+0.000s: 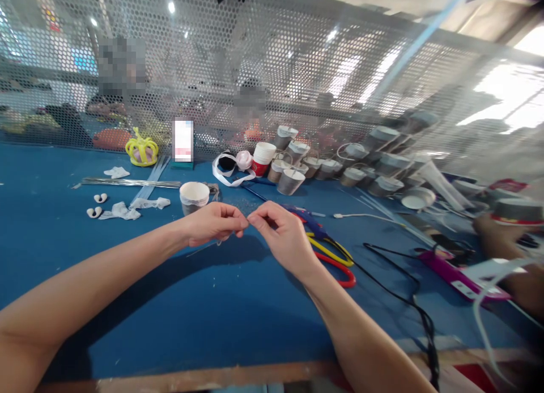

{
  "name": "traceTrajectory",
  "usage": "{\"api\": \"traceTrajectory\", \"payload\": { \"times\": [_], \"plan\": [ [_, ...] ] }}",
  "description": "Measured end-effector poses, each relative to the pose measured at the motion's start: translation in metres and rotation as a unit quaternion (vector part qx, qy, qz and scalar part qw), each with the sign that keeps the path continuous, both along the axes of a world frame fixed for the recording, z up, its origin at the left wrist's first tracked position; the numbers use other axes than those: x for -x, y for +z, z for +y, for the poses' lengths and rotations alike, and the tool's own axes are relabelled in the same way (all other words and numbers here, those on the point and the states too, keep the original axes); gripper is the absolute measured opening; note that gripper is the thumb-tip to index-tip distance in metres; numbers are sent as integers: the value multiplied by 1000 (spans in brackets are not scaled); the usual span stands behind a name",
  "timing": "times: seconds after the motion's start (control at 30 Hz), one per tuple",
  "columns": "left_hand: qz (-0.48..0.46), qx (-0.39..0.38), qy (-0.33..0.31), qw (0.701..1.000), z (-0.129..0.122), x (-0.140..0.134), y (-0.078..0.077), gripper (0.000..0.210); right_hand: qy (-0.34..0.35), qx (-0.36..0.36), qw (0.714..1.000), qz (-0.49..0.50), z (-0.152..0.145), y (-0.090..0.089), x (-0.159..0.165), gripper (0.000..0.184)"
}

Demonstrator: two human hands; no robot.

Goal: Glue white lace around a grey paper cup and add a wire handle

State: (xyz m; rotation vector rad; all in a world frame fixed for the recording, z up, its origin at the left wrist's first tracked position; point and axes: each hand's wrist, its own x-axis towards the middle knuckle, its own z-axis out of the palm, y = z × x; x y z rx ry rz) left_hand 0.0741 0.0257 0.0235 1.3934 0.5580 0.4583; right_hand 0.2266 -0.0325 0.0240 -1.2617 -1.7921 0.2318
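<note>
Above the middle of the blue table, my left hand (216, 223) and my right hand (285, 234) meet at the fingertips. Both are closed in a pinch, thumb against forefinger. Whatever lies between the fingertips is too small to make out; a faint thin strand shows below my left hand. Just behind my left hand stands a cup (194, 195) with a white rim and a grey lower part, partly hidden by the hand. Beside my right hand lie tools with yellow handles (334, 248) and red handles (340, 268), partly covered by it.
On the left are a bundle of thin metal wires (131, 182), white fabric pieces (123, 210) and a yellow crown-like piece (142, 149). A phone (183, 140) stands behind. Grey cups (291, 181) crowd the back right. A purple power strip (461, 277) and another person's arm (501, 245) are at right.
</note>
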Motion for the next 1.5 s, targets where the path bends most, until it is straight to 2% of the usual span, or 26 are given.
{"api": "traceTrajectory", "payload": {
  "times": [0.17,0.47,0.53,0.63,0.7,0.77,0.9,1.0,1.1,1.17,1.23,1.37,1.43,1.5],
  "plan": [
    [2,-7,-10,1000,3,1,-2,18,6,-8,999,-33,-1,0,0,19],
    [13,-30,-35,999,3,5,2,17,28,13,999,-34,0,2,-1,22],
    [27,-52,-28,998,4,5,2,14,26,28,999,-16,0,2,-1,21],
    [55,-130,8,990,4,3,1,10,10,78,996,38,0,1,0,17],
    [72,-198,37,977,3,1,-2,9,-4,126,989,76,1,0,1,16],
    [94,-284,70,952,2,0,-5,10,-19,165,980,107,2,-1,2,18],
    [143,-482,130,854,-1,-2,-9,10,-37,190,969,154,4,-5,4,21],
    [166,-544,147,809,-4,-3,-9,10,-13,205,959,196,5,-7,5,27],
    [186,-559,147,795,-5,-3,-7,11,30,248,926,282,5,-5,5,38],
    [195,-567,144,787,-5,-2,-7,11,35,263,909,320,6,-5,4,42],
    [202,-574,141,781,-5,-2,-7,12,14,251,922,296,6,-5,3,39],
    [206,-582,121,777,-5,-3,-8,13,-29,199,968,152,6,-7,1,30],
    [201,-585,116,777,-6,-2,-8,15,-41,173,977,113,5,-6,0,29],
    [186,-586,120,779,-6,-2,-7,14,-42,169,977,122,5,-5,0,32]
  ]
}}
